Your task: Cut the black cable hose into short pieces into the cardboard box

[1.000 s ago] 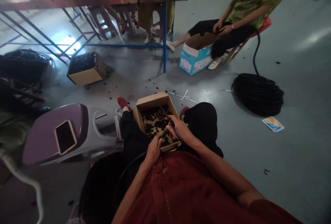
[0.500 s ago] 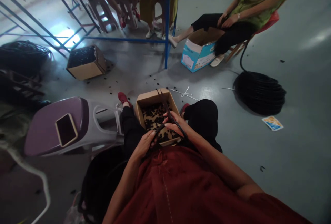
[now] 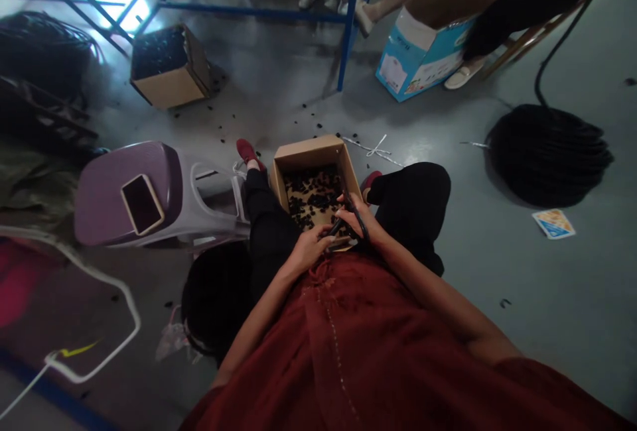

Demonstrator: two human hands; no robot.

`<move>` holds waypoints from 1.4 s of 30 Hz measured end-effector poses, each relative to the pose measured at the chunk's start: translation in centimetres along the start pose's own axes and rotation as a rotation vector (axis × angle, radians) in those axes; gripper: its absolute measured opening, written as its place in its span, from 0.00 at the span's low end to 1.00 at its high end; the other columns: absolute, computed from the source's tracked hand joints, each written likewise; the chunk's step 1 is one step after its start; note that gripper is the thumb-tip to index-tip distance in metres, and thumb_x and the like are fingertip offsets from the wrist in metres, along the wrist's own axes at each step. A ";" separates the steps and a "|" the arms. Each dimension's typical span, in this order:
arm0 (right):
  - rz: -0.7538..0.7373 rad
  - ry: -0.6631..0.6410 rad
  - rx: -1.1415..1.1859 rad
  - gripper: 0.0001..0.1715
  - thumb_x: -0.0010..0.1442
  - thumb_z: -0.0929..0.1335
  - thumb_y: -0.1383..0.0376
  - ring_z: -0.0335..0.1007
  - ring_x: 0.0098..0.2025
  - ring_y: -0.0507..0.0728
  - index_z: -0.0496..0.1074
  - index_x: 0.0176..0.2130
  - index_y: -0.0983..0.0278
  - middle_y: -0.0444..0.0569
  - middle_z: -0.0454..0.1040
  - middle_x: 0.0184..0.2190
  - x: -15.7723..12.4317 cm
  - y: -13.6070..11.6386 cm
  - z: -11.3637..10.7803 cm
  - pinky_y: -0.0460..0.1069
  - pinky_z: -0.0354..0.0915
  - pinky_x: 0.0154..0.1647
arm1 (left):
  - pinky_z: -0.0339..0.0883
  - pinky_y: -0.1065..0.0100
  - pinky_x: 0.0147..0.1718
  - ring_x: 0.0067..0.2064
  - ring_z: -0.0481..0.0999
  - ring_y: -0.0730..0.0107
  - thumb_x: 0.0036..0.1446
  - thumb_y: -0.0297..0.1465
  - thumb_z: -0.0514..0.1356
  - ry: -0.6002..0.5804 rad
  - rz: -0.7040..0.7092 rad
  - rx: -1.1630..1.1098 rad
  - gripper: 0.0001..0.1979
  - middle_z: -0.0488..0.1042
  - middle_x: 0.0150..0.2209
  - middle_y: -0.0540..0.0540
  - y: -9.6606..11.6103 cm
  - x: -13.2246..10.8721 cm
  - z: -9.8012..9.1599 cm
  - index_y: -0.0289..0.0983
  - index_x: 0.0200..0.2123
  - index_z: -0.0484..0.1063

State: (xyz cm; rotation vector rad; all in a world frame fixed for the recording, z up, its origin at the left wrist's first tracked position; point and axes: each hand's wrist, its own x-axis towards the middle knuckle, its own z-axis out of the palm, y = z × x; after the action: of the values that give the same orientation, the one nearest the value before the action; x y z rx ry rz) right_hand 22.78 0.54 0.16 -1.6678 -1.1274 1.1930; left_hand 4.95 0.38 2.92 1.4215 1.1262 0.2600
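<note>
My left hand (image 3: pixel 312 248) is closed round a black rubber strip or tube (image 3: pixel 336 226), whose end points to my right hand. In my right hand (image 3: pixel 357 217) are dark scissors (image 3: pixel 365 231), blades pointing away from me over the box; whether the blades are apart is too dark to tell. Both hands are close together above my lap. Below them, between my feet, an open cardboard box (image 3: pixel 306 149) holds many small black cut pieces (image 3: pixel 318 195).
Left of me stands a purple-topped stool (image 3: pixel 109 185) with a phone (image 3: pixel 142 204) on it. Black coiled tubing (image 3: pixel 547 156) lies on the floor at right. Ahead are a blue carton (image 3: pixel 415 63) by a seated person and another box (image 3: pixel 166 86) of black pieces.
The view has tilted down and shifted, so surroundings sit higher in the picture. My left hand has come closer to my right hand. Both still hold the same things.
</note>
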 end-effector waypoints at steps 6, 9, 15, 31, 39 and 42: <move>0.004 -0.026 0.200 0.23 0.48 0.67 0.59 0.69 0.29 0.52 0.62 0.44 0.61 0.42 0.68 0.30 -0.1 0.0 0.2 0.49 0.66 0.31 | 0.59 0.75 0.22 0.23 0.65 0.79 0.55 0.42 0.55 -0.213 -0.144 -0.427 0.23 0.71 0.28 0.47 0.5 -0.1 -0.7 0.30 0.48 0.68; -0.006 -0.072 0.295 0.24 0.49 0.68 0.58 0.70 0.29 0.52 0.60 0.45 0.60 0.42 0.68 0.31 0.0 -1.5 0.3 0.48 0.66 0.29 | 0.60 0.74 0.24 0.24 0.67 0.78 0.54 0.46 0.56 -0.359 -0.143 -0.561 0.24 0.72 0.28 0.45 1.0 -0.1 -1.6 0.29 0.41 0.71; -0.117 -0.113 0.243 0.25 0.48 0.69 0.58 0.70 0.31 0.52 0.60 0.45 0.60 0.42 0.69 0.31 0.7 -3.9 -0.1 0.48 0.67 0.33 | 0.57 0.75 0.22 0.22 0.64 0.80 0.52 0.44 0.58 -0.330 -0.128 -0.505 0.23 0.69 0.27 0.49 1.1 1.1 -2.2 0.31 0.42 0.71; -0.135 -0.068 0.110 0.22 0.50 0.66 0.63 0.69 0.31 0.52 0.60 0.46 0.60 0.43 0.70 0.31 -0.2 -2.0 0.1 0.49 0.65 0.35 | 0.54 0.77 0.21 0.22 0.62 0.81 0.52 0.45 0.56 -0.300 -0.143 -0.372 0.21 0.66 0.27 0.51 0.1 1.0 -0.8 0.32 0.39 0.69; -0.133 -0.041 0.108 0.22 0.51 0.66 0.62 0.70 0.32 0.53 0.61 0.46 0.61 0.45 0.71 0.32 0.5 -1.6 -0.1 0.50 0.67 0.34 | 0.53 0.76 0.21 0.21 0.59 0.80 0.53 0.40 0.57 -0.036 -0.087 -0.213 0.16 0.64 0.22 0.53 -0.4 1.8 -0.7 0.32 0.37 0.71; -0.085 -0.018 0.012 0.22 0.50 0.67 0.61 0.68 0.29 0.53 0.62 0.46 0.60 0.45 0.70 0.32 0.6 -1.3 -0.3 0.49 0.66 0.31 | 0.54 0.74 0.23 0.23 0.61 0.77 0.54 0.39 0.55 0.077 -0.029 -0.078 0.16 0.66 0.23 0.52 -0.5 1.7 -0.4 0.33 0.39 0.73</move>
State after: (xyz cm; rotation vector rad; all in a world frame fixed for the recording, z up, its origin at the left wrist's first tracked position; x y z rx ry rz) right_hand 22.93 1.46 1.26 -1.5874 -1.1877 1.1609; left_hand 5.27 1.78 1.75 1.3348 1.1858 0.3376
